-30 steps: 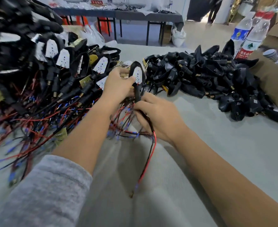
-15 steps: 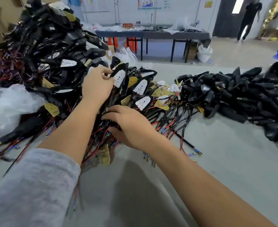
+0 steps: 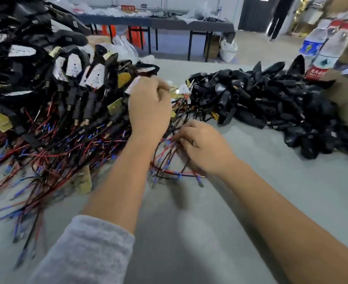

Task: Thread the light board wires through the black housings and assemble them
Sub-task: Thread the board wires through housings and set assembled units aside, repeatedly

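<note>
One head-worn camera looks forward and down over the grey table [image 3: 271,201], close above both forearms. It faces the table's far edge and the room beyond, wide-angled.

A long dark table [image 3: 169,22] stands behind, near a dark doorway [image 3: 251,13].
</note>
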Action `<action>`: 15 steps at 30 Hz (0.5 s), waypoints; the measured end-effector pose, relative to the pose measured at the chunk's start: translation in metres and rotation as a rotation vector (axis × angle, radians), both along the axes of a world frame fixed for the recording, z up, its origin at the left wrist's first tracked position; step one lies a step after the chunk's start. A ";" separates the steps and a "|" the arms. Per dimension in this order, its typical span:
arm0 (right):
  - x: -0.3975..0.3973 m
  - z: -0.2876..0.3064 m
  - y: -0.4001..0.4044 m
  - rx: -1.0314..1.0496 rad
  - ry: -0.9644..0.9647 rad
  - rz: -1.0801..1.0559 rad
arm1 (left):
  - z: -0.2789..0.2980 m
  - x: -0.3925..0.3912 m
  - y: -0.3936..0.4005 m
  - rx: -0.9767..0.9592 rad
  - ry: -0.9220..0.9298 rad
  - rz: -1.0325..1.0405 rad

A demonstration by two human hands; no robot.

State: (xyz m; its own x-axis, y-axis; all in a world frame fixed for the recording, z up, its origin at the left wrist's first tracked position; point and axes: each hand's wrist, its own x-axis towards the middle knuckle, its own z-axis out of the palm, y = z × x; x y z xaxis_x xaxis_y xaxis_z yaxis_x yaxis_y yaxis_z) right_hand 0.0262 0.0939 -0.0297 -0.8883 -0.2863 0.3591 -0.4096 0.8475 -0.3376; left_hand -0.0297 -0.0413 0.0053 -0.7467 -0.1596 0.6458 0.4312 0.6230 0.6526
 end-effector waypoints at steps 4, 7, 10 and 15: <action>0.006 -0.015 0.048 -0.033 -0.086 -0.191 | -0.033 -0.001 0.051 -0.186 -0.513 -0.183; 0.007 -0.018 0.060 -0.185 -0.099 -0.278 | -0.049 0.003 0.063 -0.304 -0.580 -0.087; 0.005 -0.018 0.058 -0.186 -0.111 -0.290 | -0.052 0.005 0.060 -0.287 -0.476 -0.041; 0.009 -0.018 0.059 -0.124 -0.110 -0.256 | -0.053 0.012 0.063 -0.445 -0.430 0.080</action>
